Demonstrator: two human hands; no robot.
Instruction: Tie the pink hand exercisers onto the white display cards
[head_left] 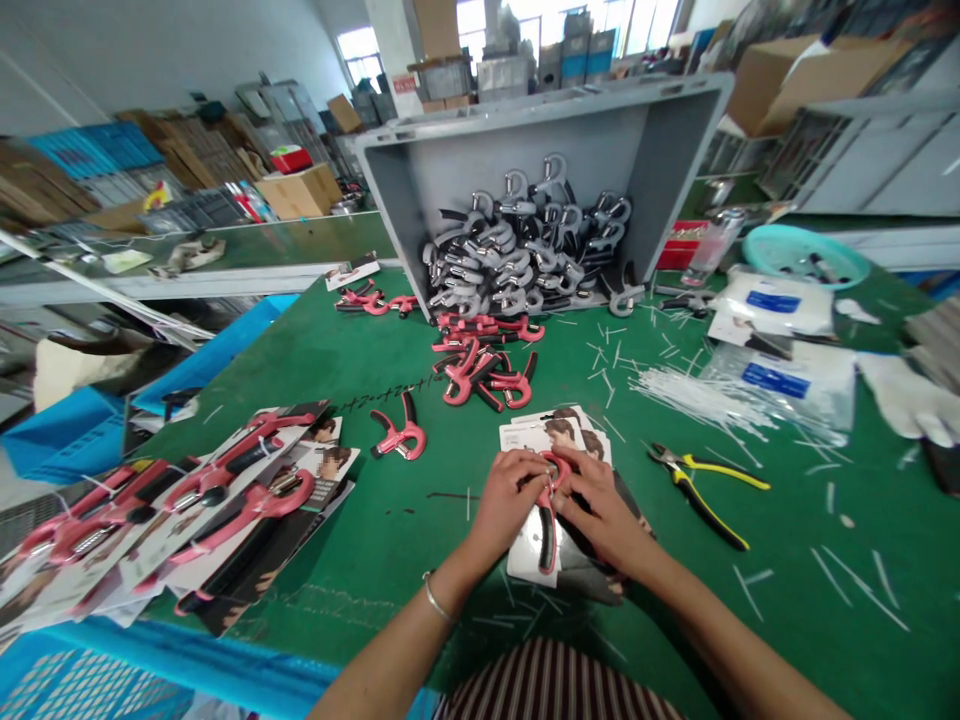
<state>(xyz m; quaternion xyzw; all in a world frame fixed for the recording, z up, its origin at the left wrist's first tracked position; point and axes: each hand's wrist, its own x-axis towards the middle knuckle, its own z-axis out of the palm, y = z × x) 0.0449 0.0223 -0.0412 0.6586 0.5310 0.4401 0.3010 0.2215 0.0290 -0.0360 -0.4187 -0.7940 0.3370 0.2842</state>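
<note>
Both my hands are on a pink and black hand grip strengthener (548, 540), which lies over printed backing cards (523, 562) near the table's front. My left hand (508, 500) pinches its ring-shaped head from the left, with a bracelet on that wrist. From the right, my right hand (600, 505) closes its fingers on the same head. Part of the head is hidden under the fingers. To the left, one loose pink grip strengthener (400, 430) lies on the green table (405, 560). Diagonal cutters (701, 485) with yellow and black handles lie right of my right hand.
A grey crate (525, 125) on its side holds many grey grip strengtheners (517, 250). Pink ones (480, 365) lie before it. Carded grip strengtheners (217, 500) are stacked left. White cable ties (697, 395), plastic bags (795, 390), a glove (904, 395) and a turquoise basin (806, 250) are right.
</note>
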